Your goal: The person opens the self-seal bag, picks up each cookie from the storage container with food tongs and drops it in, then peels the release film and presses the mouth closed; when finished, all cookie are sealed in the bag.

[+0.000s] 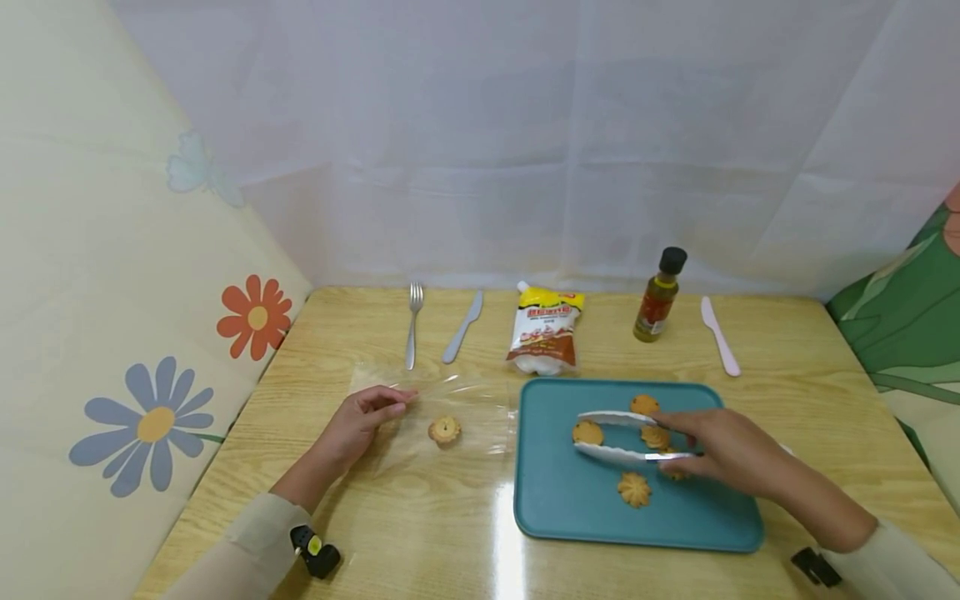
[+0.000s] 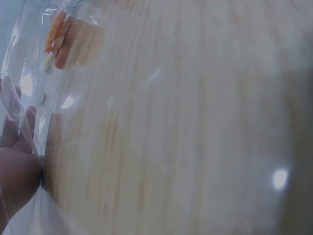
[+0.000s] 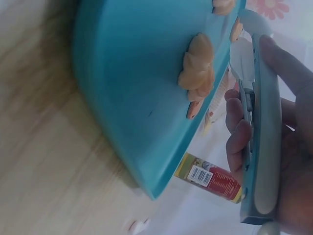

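My left hand (image 1: pixel 396 405) rests on the wooden table (image 1: pixel 420 517) and pinches the edge of a clear plastic bag (image 1: pixel 450 408). One round cookie (image 1: pixel 445 430) lies inside the bag, just right of the fingers. The left wrist view shows the hand (image 2: pixel 14 161) behind the film (image 2: pixel 98 98) and the cookie (image 2: pixel 56 34) far off. My right hand (image 1: pixel 671 446) grips white tongs (image 1: pixel 611 454) over a teal tray (image 1: pixel 570 508). The tong arms stand apart on either side of a cookie (image 1: pixel 588 432); several more cookies lie nearby. In the right wrist view, fingers (image 3: pixel 237 132) wrap the tongs (image 3: pixel 264 122) beside the tray (image 3: pixel 142 73).
Along the table's back lie a fork (image 1: pixel 412 321), a metal knife (image 1: pixel 462 327), a white sauce pouch (image 1: pixel 546 329), a small sauce bottle (image 1: pixel 658 296) and a white plastic knife (image 1: pixel 720 336). A flowered panel stands at the left, a white curtain behind.
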A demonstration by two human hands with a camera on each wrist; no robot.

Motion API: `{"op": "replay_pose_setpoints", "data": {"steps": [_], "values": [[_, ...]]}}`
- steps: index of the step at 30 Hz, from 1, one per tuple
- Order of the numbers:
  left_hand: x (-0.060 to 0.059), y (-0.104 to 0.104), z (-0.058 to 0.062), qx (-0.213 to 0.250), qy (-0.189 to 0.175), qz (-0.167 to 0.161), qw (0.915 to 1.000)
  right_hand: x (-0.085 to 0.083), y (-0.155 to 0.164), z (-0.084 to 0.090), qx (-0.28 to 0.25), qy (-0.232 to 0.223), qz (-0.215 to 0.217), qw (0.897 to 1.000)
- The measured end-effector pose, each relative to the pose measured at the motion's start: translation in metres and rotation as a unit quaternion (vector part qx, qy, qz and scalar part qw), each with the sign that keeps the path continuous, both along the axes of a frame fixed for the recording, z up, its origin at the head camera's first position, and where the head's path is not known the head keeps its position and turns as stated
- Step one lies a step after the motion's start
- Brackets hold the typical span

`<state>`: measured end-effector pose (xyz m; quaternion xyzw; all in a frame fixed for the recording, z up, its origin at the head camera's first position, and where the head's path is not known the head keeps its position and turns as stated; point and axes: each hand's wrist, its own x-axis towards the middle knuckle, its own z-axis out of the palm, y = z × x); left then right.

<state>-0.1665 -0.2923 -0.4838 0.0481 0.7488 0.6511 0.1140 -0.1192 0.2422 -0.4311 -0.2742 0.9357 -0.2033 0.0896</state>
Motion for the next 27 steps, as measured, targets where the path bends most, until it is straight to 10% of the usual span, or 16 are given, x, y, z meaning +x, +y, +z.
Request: {"op": "replay_pose_setpoints", "data": {"steps": [27], "values": [[-0.001,0.001,0.000,0.007,0.002,0.000,1.0000,-0.040,-0.068,0.004,0.010,0.018,0.068,0.997]]}}
